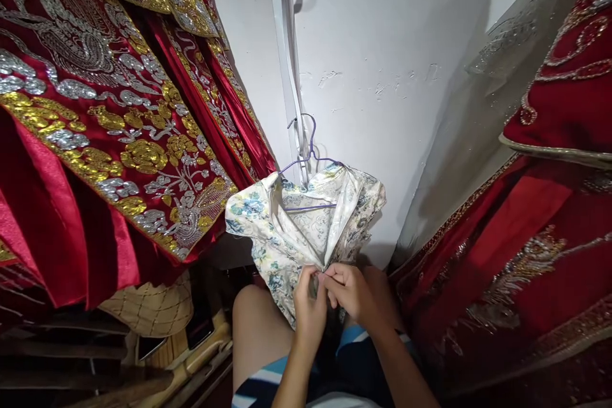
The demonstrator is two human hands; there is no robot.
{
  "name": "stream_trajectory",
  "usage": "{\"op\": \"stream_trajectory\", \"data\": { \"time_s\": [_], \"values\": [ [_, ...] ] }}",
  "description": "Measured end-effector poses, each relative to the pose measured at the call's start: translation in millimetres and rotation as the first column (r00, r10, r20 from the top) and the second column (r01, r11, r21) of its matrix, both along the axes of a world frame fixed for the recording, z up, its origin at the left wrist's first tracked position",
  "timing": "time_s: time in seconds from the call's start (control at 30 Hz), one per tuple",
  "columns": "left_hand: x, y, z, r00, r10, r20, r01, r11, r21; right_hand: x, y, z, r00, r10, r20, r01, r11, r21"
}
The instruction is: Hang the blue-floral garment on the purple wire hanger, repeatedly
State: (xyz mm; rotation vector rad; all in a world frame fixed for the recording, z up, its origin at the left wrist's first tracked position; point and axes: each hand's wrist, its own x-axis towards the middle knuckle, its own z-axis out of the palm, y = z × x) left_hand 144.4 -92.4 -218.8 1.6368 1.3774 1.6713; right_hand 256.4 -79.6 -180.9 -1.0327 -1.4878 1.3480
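Note:
A floral garment (268, 242) in white, blue and yellow hangs on a thin purple hanger (313, 140), whose hook is at a pale strap on the wall. Its collar lies open in a V. At the bottom of that V, my left hand (310, 298) pinches the fabric from the left side. My right hand (347, 287) pinches it from the right, the fingertips of both hands nearly touching. What exactly lies between the fingertips is too small to tell. The lower part of the garment hangs between my knees, partly hidden by my hands.
Red garments with gold and silver embroidery (143, 156) hang at the left. More red beaded garments (526, 229) and a sheer cloth (449, 115) hang at the right. A white wall (368, 32) stands ahead. A wooden chair (191, 357) with a quilted cushion (153, 309) is at the lower left.

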Motion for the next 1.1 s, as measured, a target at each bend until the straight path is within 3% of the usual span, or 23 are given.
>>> {"op": "stream_trajectory", "data": {
  "time_s": [0.2, 0.4, 0.5, 0.63, 0.73, 0.8, 0.87, 0.93, 1.0, 1.1],
  "values": [
    [-10.9, 4.5, 5.1, 0.991, -0.063, -0.121, 0.066, 0.998, 0.023, 2.0, 13.6, 27.1, 0.992, -0.122, -0.017, 0.122, 0.992, -0.028],
    [-21.7, 7.2, -1.6, 0.972, -0.112, -0.206, 0.106, 0.994, -0.04, -2.2, 66.7, 97.3, 0.95, -0.112, -0.293, 0.128, 0.991, 0.037],
    [-29.8, 9.1, -1.4, 0.947, -0.175, -0.271, 0.155, 0.983, -0.095, -8.1, 78.8, 128.3, 0.906, -0.115, -0.407, 0.164, 0.983, 0.086],
    [-43.1, 11.8, 9.7, 0.911, -0.277, -0.304, 0.234, 0.957, -0.171, -14.2, 74.4, 135.8, 0.898, -0.117, -0.423, 0.196, 0.969, 0.15],
    [-52.8, 19.4, 44.3, 0.924, -0.288, -0.25, 0.261, 0.956, -0.136, -15.1, 67.0, 127.0, 0.929, -0.076, -0.362, 0.157, 0.967, 0.199],
    [-57.1, 28.1, 80.4, 0.968, -0.15, -0.202, 0.161, 0.986, 0.035, -14.0, 61.7, 124.8, 0.944, -0.09, -0.317, 0.166, 0.961, 0.22],
    [-58.4, 39.2, 118.9, 0.975, 0.019, -0.221, 0.035, 0.97, 0.24, -12.2, 56.7, 127.7, 0.954, -0.104, -0.28, 0.177, 0.952, 0.249],
    [-55.5, 50.9, 151.2, 0.948, 0.059, -0.312, 0.055, 0.937, 0.345, -11.4, 54.7, 132.0, 0.963, -0.097, -0.252, 0.171, 0.941, 0.292],
    [-48.8, 60.5, 172.8, 0.901, 0.039, -0.432, 0.136, 0.92, 0.368, -13.0, 58.8, 131.8, 0.966, -0.096, -0.241, 0.176, 0.924, 0.339],
    [-38.3, 66.7, 187.2, 0.861, 0.116, -0.495, 0.135, 0.886, 0.443, -19.4, 74.5, 114.7, 0.945, -0.179, -0.273, 0.276, 0.885, 0.375]
  ]
}}
